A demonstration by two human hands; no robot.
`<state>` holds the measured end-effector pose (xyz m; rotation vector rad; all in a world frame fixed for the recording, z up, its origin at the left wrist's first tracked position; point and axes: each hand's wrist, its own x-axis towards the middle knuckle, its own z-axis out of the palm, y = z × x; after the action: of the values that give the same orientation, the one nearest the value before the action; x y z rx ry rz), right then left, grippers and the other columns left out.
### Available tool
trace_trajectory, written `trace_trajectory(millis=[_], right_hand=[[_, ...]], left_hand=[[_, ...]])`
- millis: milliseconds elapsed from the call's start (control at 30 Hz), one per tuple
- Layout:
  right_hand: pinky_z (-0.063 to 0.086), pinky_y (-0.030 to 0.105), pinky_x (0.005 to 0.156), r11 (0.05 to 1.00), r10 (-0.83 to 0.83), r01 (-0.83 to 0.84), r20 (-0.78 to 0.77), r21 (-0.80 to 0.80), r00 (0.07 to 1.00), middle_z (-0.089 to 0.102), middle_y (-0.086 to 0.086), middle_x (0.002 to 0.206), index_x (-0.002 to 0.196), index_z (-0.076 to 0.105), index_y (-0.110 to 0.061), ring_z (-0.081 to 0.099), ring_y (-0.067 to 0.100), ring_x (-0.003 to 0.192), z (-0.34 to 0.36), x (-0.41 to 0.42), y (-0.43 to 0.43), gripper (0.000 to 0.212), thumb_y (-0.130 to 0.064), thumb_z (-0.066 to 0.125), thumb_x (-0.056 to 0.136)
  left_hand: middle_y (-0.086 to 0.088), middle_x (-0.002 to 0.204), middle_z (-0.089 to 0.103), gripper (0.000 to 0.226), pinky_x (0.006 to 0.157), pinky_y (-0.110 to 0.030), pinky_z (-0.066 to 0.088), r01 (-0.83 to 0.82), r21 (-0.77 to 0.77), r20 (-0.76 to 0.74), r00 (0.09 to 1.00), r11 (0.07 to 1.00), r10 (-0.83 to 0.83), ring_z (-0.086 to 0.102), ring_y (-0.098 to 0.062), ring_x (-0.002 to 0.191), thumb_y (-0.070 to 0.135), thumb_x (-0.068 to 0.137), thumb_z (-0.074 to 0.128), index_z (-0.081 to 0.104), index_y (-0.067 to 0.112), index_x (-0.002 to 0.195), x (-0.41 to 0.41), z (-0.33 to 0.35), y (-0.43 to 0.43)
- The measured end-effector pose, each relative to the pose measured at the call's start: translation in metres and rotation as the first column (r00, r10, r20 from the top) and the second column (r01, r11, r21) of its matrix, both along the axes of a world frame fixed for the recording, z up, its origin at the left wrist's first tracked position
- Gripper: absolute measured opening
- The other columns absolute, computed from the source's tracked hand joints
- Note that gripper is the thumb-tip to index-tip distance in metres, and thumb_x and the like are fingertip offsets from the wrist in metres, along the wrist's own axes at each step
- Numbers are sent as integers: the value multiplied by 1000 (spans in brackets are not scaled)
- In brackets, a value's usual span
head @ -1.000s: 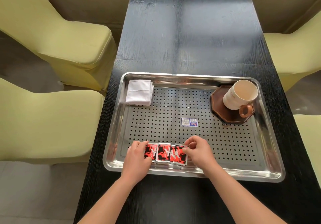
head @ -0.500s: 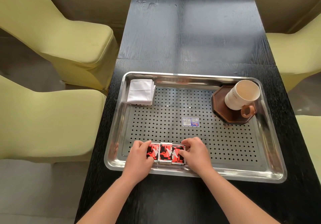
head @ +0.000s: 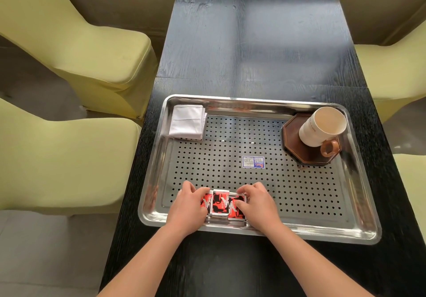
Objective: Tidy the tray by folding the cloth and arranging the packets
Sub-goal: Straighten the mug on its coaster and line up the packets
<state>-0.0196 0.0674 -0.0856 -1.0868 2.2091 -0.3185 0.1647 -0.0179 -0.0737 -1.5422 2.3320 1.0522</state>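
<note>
**Both hands squeezing packet row at near edge of tray**

Head view. Surroundings: steel perforated tray [head: 359, 234] sits on a black wood-grain table [head: 253, 43], with yellow-green covered chairs [head: 69, 158] on both sides. The white cloth [head: 187, 121] lies folded in the tray's far-left corner. A cream mug [head: 320, 127] stands on a dark octagonal coaster [head: 297, 149] in the far-right corner, handle toward you. A blue-and-white sticker [head: 253, 162] is mid-tray. Nothing sits between you and the packets; only your own fingers cover their outer ends.

The red-black packets [head: 221, 204] are at the near edge, left of centre. The row's long axis runs left-right, parallel to the near rim, and each packet's long side points away from you. The middle one seems to overlap its neighbours.

Your left hand [head: 187, 206] grips the left end and your right hand [head: 258, 204] grips the right end, fingers curled over the far edges.

Versus a second ago: your hands are closer together, the row is shorter and tighter, and the right packet is no longer skewed.
</note>
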Motion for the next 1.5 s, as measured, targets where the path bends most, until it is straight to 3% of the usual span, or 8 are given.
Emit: trace_trajectory(millis=[333,667,767,900,1033,1500], right_hand=[[35,19,58,999,-19,20,11,-47,1000,46,-10,96,110,68,-29,51,7,79,-3,0,1,20,-33,68,91],[47,25,68,1000,-1,1,-2,-26,1000,48,-11,101,113,66,-33,54,8,87,0,0,0,25,-40,69,90],[50,28,76,996,61,-66,-87,-59,994,50,-11,113,122,61,-37,48,10,104,2,4,2,35,-45,68,89],[48,33,86,976,200,-211,-176,-49,964,48,-9,125,133,55,-42,40,15,115,5,12,-1,47,-55,62,89],[36,39,100,953,291,-303,-270,-4,918,46,-3,130,133,54,-43,37,22,121,5,18,-8,48,-62,54,89],[36,37,95,956,287,-295,-240,2,927,46,-5,116,127,58,-42,38,19,113,1,26,-6,45,-61,58,86]], left_hand=[[4,108,33,57,76,-26,52,-1,-38,1,1000,999,1,48,-12,94,25,88,62,45,38,141,3,0,1],[5,109,35,53,77,-27,53,-8,-50,-9,1000,999,8,51,-11,93,35,91,65,46,41,140,5,0,-2],[5,109,34,55,72,-23,50,-28,-56,-28,999,998,26,51,-10,90,33,91,64,43,41,142,5,0,-1],[4,111,36,50,73,-22,51,-83,-37,-89,993,996,79,53,-10,86,24,93,63,48,37,139,8,-1,2],[4,113,38,48,75,-24,51,-166,-1,-112,980,986,165,55,-10,84,16,94,58,50,30,139,12,-3,-1],[6,107,39,50,75,-27,51,-117,-27,-31,993,993,116,51,-10,90,18,91,59,52,33,138,10,-9,-2]])
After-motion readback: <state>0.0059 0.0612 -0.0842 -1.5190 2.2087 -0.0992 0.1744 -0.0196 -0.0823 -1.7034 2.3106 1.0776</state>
